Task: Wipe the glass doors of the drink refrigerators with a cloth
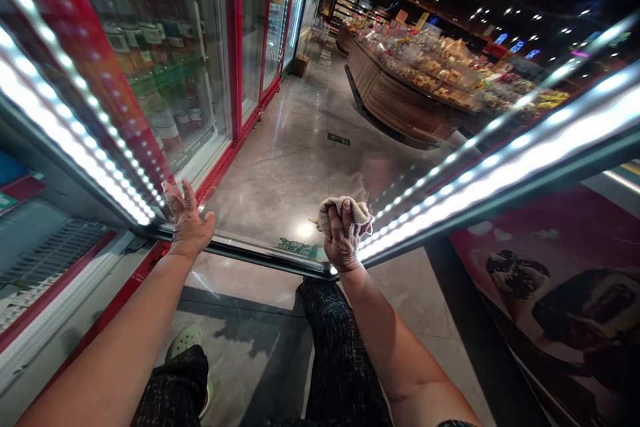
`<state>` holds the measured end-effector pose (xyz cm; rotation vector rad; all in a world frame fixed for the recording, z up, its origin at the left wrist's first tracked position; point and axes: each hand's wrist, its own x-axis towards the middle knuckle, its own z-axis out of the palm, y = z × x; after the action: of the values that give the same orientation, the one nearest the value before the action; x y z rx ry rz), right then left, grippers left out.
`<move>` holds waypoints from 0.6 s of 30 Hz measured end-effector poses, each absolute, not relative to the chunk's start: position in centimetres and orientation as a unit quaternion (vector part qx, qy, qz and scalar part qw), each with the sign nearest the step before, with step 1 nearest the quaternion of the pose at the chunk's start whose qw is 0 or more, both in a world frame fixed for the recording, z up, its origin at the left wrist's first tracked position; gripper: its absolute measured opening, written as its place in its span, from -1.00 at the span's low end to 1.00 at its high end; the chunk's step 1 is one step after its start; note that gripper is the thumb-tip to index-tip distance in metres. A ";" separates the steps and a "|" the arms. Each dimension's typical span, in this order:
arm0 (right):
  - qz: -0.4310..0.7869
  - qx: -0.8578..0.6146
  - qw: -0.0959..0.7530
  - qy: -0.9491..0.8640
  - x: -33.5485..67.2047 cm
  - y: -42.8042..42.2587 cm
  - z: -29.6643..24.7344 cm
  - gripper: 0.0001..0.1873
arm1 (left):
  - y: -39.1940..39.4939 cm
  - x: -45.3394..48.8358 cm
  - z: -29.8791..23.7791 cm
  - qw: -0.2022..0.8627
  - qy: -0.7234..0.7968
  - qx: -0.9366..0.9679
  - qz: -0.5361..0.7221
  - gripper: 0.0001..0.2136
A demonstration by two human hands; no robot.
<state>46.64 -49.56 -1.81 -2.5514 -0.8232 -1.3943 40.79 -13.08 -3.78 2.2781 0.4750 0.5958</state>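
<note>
We see the left hand (pixel 187 223) spread flat, fingers apart and pointing up, its palm pressed against the clear glass door with a dark metal frame (pixel 280 167). It holds nothing. It sits at the door's lower left corner, just above the bottom frame rail.

The right hand (pixel 344 243) is closed in a fist around a crumpled beige cloth (pixel 345 210), which it presses to the same pane near the lower right corner. The cloth is bunched into a wad that bulges above the knuckles. Its long axis runs sideways, roughly along the bottom rail, and one small frayed corner pokes out towards the left hand.

The two hands are well apart, with bare glass between them. Beyond each hand a bright strip of white LED lights (pixel 500 167) climbs away along a side of the door.

Below the forearms we make out black speckled trousers (pixel 335 347) and a pale green clog (pixel 187 347) on the grey polished floor (pixel 240 340). Through the glass, past the left hand, stand red-framed drinks coolers (pixel 233 47); past the right hand curves a wooden display counter (pixel 400 103).
</note>
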 end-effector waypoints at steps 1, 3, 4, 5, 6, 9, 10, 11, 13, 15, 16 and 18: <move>-0.459 -0.841 0.061 -0.279 46.6 -49.3 -2.1 -0.27 | -13.1 40.8 -3.7 0.361 0.184 0.884 0.232 0.04; -0.450 -0.837 0.049 -0.306 46.2 -48.8 -3.1 -0.32 | -13.1 40.9 -3.7 0.362 0.184 0.883 0.236 0.03; -0.441 -0.837 0.037 -0.323 46.0 -48.6 -3.6 -0.34 | -13.1 40.9 -3.7 0.364 0.183 0.882 0.239 0.02; -0.428 -0.838 0.024 -0.338 45.8 -48.4 -4.0 -0.36 | -13.1 40.9 -3.8 0.365 0.182 0.881 0.240 0.02; -0.416 -0.840 0.014 -0.349 45.7 -48.3 -4.1 -0.37 | -13.0 40.9 -3.8 0.366 0.181 0.880 0.241 0.02; -0.398 -0.849 0.029 -0.345 45.8 -47.7 -2.9 -0.31 | -12.9 40.7 -3.8 0.367 0.184 0.879 0.243 0.02; -0.405 -0.850 0.047 -0.333 46.0 -47.4 -2.2 -0.28 | -13.0 40.7 -3.7 0.366 0.184 0.879 0.243 0.02; -0.415 -0.850 0.064 -0.318 46.2 -47.0 -1.4 -0.26 | -13.0 40.7 -3.6 0.365 0.185 0.879 0.244 0.02; -0.440 -0.843 0.089 -0.294 46.5 -46.0 -0.3 -0.24 | -13.1 40.6 -3.3 0.365 0.190 0.879 0.242 -0.01; -0.447 -0.837 0.093 -0.300 46.5 -45.1 -0.2 -0.25 | -13.2 40.5 -3.0 0.372 0.198 0.875 0.239 -0.04; -0.444 -0.834 0.087 -0.316 46.4 -44.8 -0.5 -0.27 | -13.3 40.4 -2.8 0.378 0.203 0.872 0.238 -0.05; -0.427 -0.829 0.067 -0.355 46.1 -44.3 -1.3 -0.33 | -13.4 40.3 -2.6 0.393 0.209 0.864 0.234 -0.08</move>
<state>46.10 -44.32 -1.25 -2.4996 -1.0703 -1.2867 40.30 -13.35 -2.58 2.1945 0.5315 0.5937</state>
